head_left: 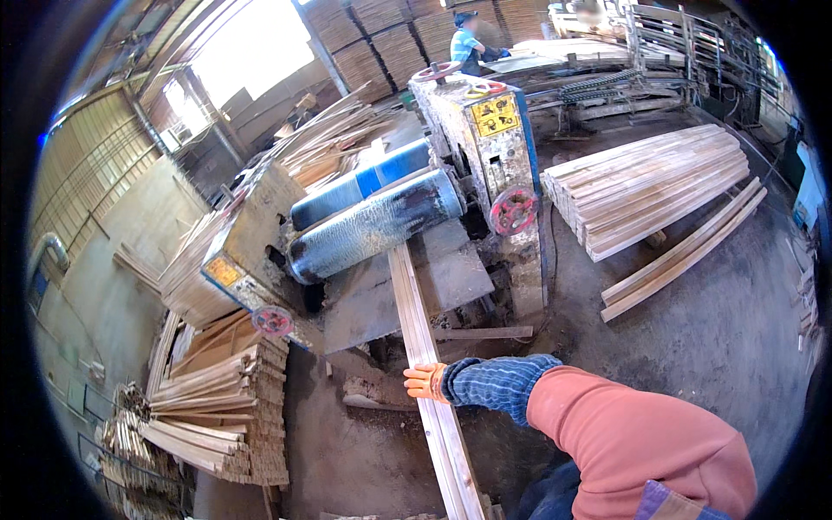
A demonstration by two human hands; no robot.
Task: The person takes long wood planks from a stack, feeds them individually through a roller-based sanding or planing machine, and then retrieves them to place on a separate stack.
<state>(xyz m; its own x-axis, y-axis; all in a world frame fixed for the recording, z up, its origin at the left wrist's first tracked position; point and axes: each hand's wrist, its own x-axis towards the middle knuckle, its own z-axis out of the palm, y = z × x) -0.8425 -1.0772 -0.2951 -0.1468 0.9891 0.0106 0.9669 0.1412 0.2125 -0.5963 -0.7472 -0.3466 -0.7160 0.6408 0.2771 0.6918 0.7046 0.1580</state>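
Note:
Long narrow wooden boards [417, 336] lie lengthwise in front of me, side by side. Their far end reaches the metal feed plate [451, 264] and runs under the front roller [377, 227] of a roller machine. My right hand [426, 382], in an orange glove, rests across the top of the boards with its fingers stretched out, pointing left. A striped blue cuff and a salmon-coloured sleeve cover that arm. My left hand is out of view. Behind the front roller sits a second, blue roller [364, 183].
Red handwheels [513, 211] jut from the machine's side housings. Stacked boards [646, 186] lie on the floor at right, with loose strips [685, 251] beside them. Another board pile [230, 407] stands at left. A person [468, 43] works in the background.

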